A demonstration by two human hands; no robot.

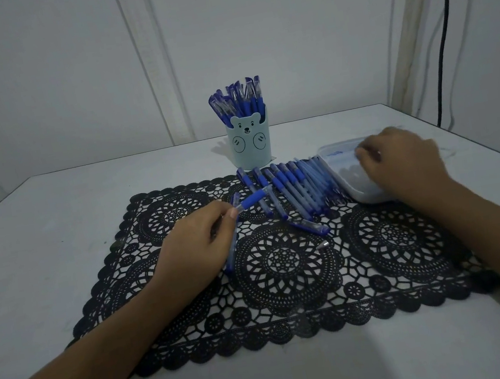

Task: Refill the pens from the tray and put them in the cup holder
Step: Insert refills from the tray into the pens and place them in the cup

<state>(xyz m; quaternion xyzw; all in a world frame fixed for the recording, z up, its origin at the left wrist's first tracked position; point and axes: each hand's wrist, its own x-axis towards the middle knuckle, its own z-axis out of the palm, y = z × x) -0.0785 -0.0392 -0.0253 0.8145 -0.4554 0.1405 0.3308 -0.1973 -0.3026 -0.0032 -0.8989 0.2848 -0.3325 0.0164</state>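
A pale blue bear-faced cup holder [249, 143] stands at the back of the table, packed with several blue pens [239, 99]. A row of blue pens [294, 187] lies on the black lace placemat [283, 266] in front of it. My left hand [195, 247] holds a pen barrel with a blue grip [252, 200] between thumb and fingers, with another pen lying under the hand. My right hand [401, 162] reaches into the white plastic tray [343, 174] at the right, fingers curled; what they hold is hidden. A blue cap [308, 226] and a small metal tip [323, 245] lie loose on the mat.
The white table [50, 221] runs to a wall behind. A black cable [442, 27] hangs down the wall at the back right. The table's right edge passes close beside the tray.
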